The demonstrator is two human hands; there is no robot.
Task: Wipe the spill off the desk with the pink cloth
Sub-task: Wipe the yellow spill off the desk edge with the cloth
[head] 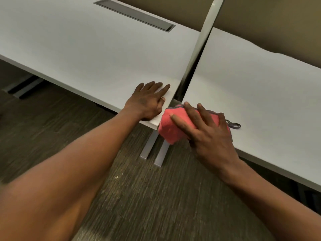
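Note:
A folded pink cloth with a grey hem and a small grey loop lies at the near left corner of the right white desk, hanging partly over the edge. My right hand presses flat on top of it, fingers spread. My left hand rests palm down, fingers apart, on the near right corner of the left white desk, holding nothing. No spill is visible on either desktop.
A white divider panel stands in the gap between the two desks. A grey cable tray lid is set into the left desk's far side. Grey desk legs stand on dark carpet below.

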